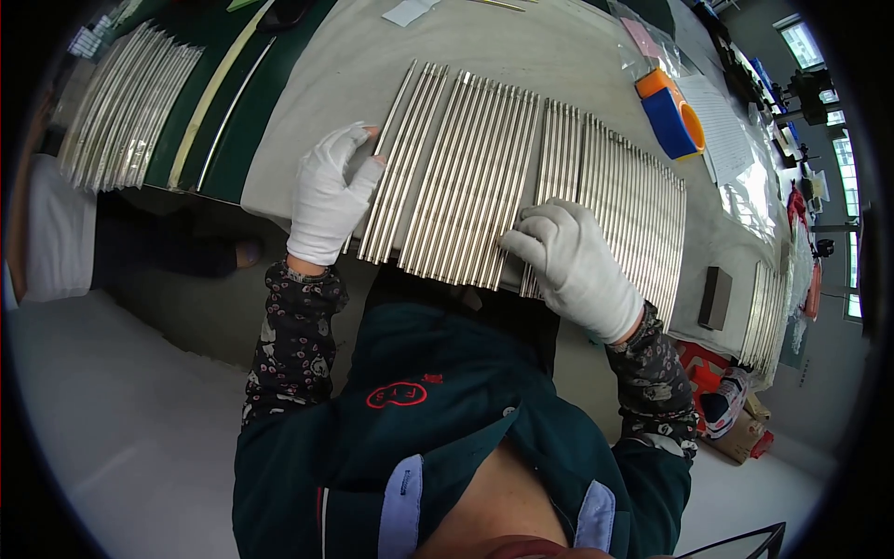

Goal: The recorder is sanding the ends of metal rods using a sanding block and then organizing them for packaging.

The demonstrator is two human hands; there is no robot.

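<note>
Rods (470, 177): long, thin, shiny metal, lying side by side in groups on the pale bench (326, 88), with their near ends close to the person's body.
Left hand (331, 191): in a white glove with bare fingertips showing. Thumb and pointing finger are spread, with a gap between them. Their tips are at the leftmost rod (401, 91); I cannot tell how hard they touch it.
Right hand (573, 265): in a white glove, palm down, fingers bent over the rods. The tips are at the right edge of the big middle group. I cannot tell if they pinch a rod.
Right side of bench: an orange tape roll (653, 82) and a blue tape roll (667, 123) sit together, near a white paper sheet (711, 116). A dark block (715, 298) lies between the rods in front and a smaller rod bunch (764, 312).
Green table on the left: a plastic-wrapped rod bundle (130, 102), a pale yellow strip (210, 107) and one thin stick (235, 116).
Far left: part of another person (60, 228).
</note>
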